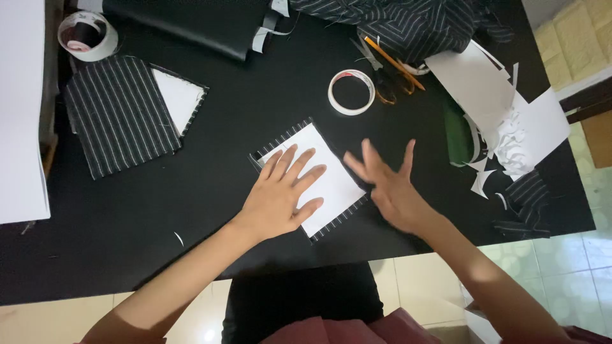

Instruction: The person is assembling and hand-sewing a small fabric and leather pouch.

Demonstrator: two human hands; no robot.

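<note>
My left hand (pixel 284 194) lies flat, fingers spread, on a white card (pixel 331 175) that rests on a piece of black striped fabric whose edges show around it. My right hand (pixel 389 181) hovers just right of the card, fingers spread and blurred, holding nothing. Both are near the front middle of the black table (pixel 159 223).
A tape roll (pixel 351 92) and orange-handled scissors (pixel 392 76) lie behind the card. A striped fabric panel with a white card (pixel 124 111) sits at left, another tape roll (pixel 88 35) far left. White paper scraps (pixel 510 127) and striped cloth (pixel 408 22) pile at right.
</note>
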